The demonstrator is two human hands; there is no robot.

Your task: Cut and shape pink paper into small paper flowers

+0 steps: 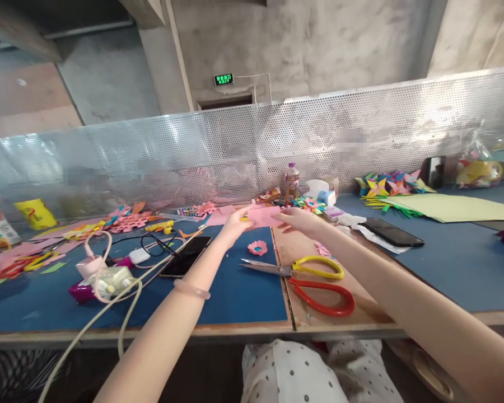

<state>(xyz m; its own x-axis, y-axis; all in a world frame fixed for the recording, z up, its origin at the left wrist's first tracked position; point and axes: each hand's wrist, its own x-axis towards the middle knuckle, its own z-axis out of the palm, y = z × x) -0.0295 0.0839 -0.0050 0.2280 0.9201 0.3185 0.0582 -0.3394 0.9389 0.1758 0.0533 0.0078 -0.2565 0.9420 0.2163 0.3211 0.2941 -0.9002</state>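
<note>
Both my arms reach far over the blue table (243, 291). My left hand (235, 222) and my right hand (299, 219) each pinch one end of a pink sheet of paper (264, 216) held just above the table's far side. A small pink paper flower (257, 247) lies below the sheet. Scissors with one yellow and one red handle (315, 280) lie closer to me on a bare wooden strip (311, 313). A clear bangle sits on my left wrist.
Two black phones (187, 256) (392, 232) lie either side. White cables and a charger (109, 280) sit at left with pink paper flowers (124, 220). A bottle (292, 183), folded colourful stars (388, 184) and a yellow-green sheet (453, 207) stand before a perforated metal screen (361, 134).
</note>
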